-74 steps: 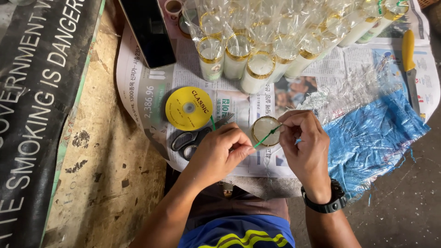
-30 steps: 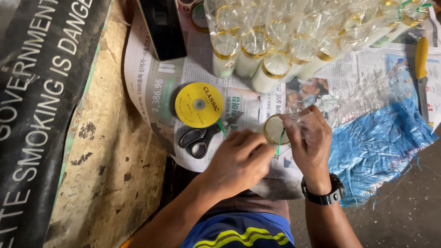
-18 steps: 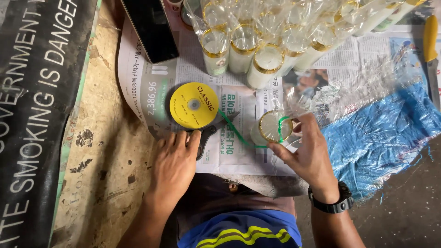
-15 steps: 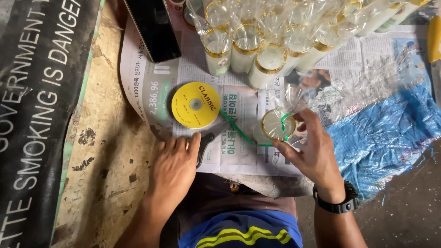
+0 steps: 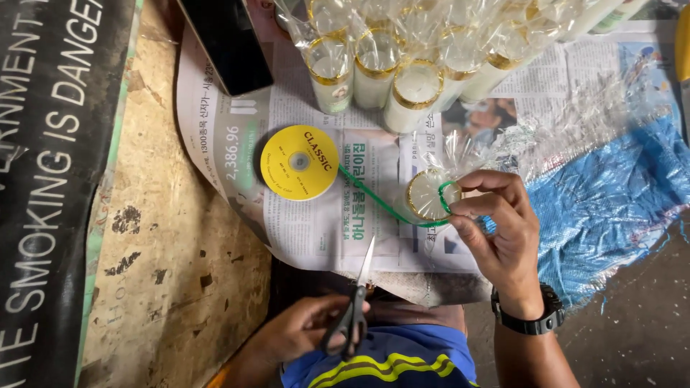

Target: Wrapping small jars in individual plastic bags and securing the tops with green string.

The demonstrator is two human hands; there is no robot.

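Left hand grips scissors, your right pinches ribbon round wrapped candle; tie on, ribbon uncut from spool.

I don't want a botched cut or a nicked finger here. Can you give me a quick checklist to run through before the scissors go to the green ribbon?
1. Scissors held firmly in the left hand: ok, fingers are in the handles, blades pointing forward.
2. Wrapped candle steadied: ok, the right hand pinches it at the ribbon tie.
3. Green ribbon taut between the yellow spool and the candle: ok, it runs straight.
4. Blades around the ribbon: not ok, the tips are short of it.
5. Right fingers away from the cut line: cannot tell, since the cutting spot is not set.
6. Knot tied tight: cannot tell.
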